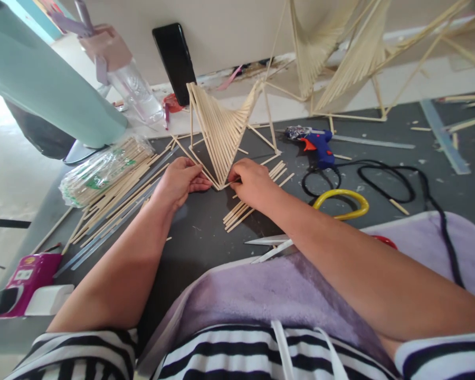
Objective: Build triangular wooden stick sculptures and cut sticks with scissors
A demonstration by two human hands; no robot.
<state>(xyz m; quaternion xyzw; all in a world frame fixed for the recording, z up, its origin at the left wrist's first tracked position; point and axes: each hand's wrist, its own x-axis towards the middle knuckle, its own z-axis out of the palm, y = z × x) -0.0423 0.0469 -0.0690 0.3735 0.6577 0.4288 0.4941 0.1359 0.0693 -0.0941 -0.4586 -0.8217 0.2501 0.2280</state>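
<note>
A model of thin wooden sticks (pixel 221 132), with a fan-like twisted surface on a stick frame, stands on the dark table before me. My left hand (pixel 184 182) pinches its lower left edge stick near the front corner. On the other side of that corner, my right hand (pixel 249 182) has its fingers closed on the lower right edge; the fingertips are partly hidden. Under and beside my right hand lie several loose wooden sticks (pixel 245 211). A blue glue gun (pixel 319 145) with an orange trigger rests to the right of the model.
Scissors with a yellow handle (pixel 340 203) lie partly under my right forearm. More sticks and a plastic-wrapped stick pack (pixel 106 171) are at left, near a teal cylinder (pixel 55 79) and a bottle (pixel 130 89). A phone (pixel 176 63) leans behind; larger stick models (pixel 340 58) stand back right.
</note>
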